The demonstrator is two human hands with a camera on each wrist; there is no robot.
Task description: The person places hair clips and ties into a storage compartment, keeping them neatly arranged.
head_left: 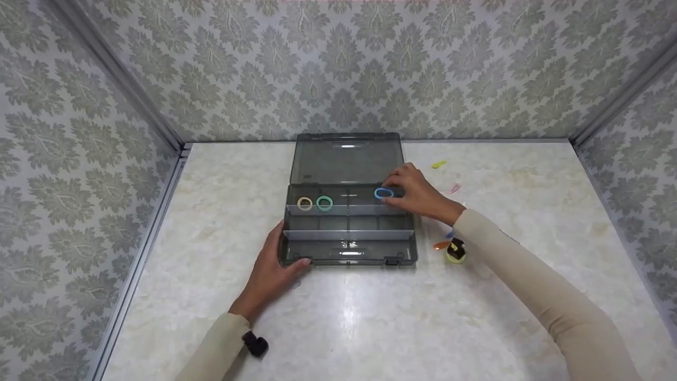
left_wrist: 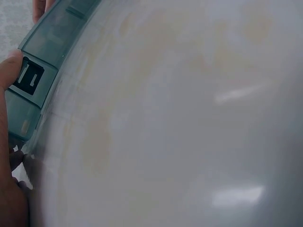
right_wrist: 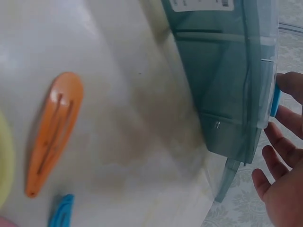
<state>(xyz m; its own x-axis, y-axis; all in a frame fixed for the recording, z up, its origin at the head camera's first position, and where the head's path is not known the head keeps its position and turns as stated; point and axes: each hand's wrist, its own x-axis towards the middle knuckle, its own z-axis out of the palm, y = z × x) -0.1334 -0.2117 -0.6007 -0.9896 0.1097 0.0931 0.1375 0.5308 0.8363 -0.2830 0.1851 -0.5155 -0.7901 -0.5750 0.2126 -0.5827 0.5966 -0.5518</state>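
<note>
Head view, blue ring: a smooth, plain light-blue loop [head_left: 384,198], looking oval from this angle, above the right end of the case's back row; whether it touches the case, I cannot tell.
Right hand: the hand [head_left: 418,193] pinches the blue ring between thumb and fingers.
Case: a smoky grey, see-through box [head_left: 338,262], its lid [head_left: 346,159] laid back, pale dividers [head_left: 349,235] splitting it lengthwise into three rows.
Left hand: the hand [head_left: 270,272] grips the near left corner, thumb over the front edge.
Peach ring and green ring: side by side in the back row by the divider (peach [head_left: 299,203] on the left, green [head_left: 325,197] next to it).
Desk: pale and marbled [head_left: 344,317], with a yellow clip [head_left: 439,164] and an orange clip [head_left: 441,245] right of the case.
Left wrist view, case: teal-tinted here, with a dark latch [left_wrist: 29,75] beside the left thumb.
Right wrist view, blue ring: a narrow bright-blue strip, seen edge-on between thumb and finger; the other fingers spread apart.
Sticker: white, partly in view [right_wrist: 202,4], on the case.
</note>
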